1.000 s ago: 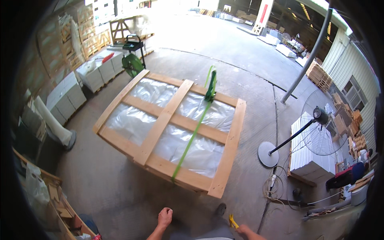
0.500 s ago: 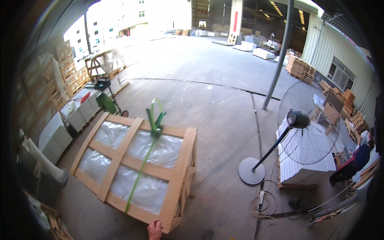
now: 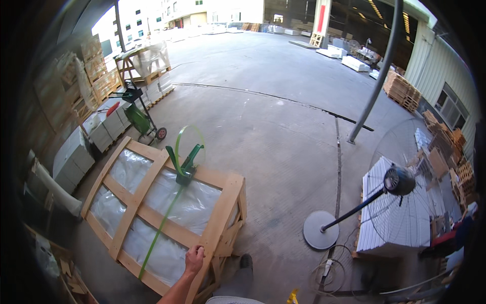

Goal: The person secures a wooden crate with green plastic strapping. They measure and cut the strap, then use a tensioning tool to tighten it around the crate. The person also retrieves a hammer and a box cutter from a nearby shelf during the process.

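Note:
My left hand (image 3: 194, 258) is closed, its fingers curled, and it shows over the right-hand beam of a wooden crate (image 3: 223, 202). Whether it touches the beam, or holds anything small, I cannot tell. White items under clear plastic show between the crate's slats. A green strap (image 3: 154, 240) crosses the top, running into a green strapping tensioner (image 3: 185, 169) at the far side, with a loose strap loop above it. My right hand is out of view; a small yellow thing (image 3: 292, 297) pokes in at the lower edge.
A strap cart (image 3: 139, 117) with wheels stands beyond the crate. To the right are a pedestal fan (image 3: 395, 181), its round base (image 3: 321, 230), a coiled cable (image 3: 331, 273) and a stack of white boards (image 3: 392, 223). A grey pole (image 3: 374, 76) rises behind; grey-white blocks (image 3: 73, 157) line the left.
My left hand has come further into view, forearm included, from the crate's near corner up along its right beam. The view has shifted; my foot and leg now show beside the crate.

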{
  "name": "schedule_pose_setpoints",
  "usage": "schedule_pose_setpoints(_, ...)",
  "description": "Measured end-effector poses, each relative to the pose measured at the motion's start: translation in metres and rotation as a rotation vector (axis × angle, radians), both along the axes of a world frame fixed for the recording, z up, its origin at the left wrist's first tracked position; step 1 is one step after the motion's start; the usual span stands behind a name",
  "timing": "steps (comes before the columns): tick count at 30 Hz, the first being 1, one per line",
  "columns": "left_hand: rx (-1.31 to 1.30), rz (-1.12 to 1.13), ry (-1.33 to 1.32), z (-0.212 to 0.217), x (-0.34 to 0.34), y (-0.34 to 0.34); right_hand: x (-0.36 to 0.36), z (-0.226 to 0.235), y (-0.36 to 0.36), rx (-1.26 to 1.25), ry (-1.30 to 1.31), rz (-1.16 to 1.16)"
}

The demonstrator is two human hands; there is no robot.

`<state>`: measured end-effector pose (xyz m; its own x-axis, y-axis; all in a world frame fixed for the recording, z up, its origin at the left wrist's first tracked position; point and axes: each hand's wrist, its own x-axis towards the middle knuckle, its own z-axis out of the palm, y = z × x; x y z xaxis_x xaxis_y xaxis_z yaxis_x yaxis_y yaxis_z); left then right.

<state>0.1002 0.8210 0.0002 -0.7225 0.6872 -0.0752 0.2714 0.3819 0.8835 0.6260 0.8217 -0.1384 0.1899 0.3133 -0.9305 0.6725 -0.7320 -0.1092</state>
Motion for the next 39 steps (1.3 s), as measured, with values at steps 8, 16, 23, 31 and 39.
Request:
schedule_pose_setpoints(8,-0.023,0.039,0.153,0.027,-0.046,0.182,-0.071,0.035,0.182,0.242,0.133,-0.032)
schedule_pose_setpoints(16,-0.155,0.286,0.461,0.001,-0.077,0.328,-0.088,0.013,0.328,0.201,0.062,-0.008)
schedule_pose_setpoints(23,-0.535,0.446,0.638,-0.049,-0.063,0.404,-0.041,-0.043,0.448,0.016,-0.06,0.267)
schedule_pose_setpoints(31,-0.601,0.47,0.651,-0.044,-0.063,0.422,-0.064,-0.077,0.699,0.09,0.03,0.209)
schedule_pose_setpoints(39,-0.629,0.475,0.581,-0.027,-0.073,0.442,-0.188,-0.038,0.883,0.167,0.001,0.321)
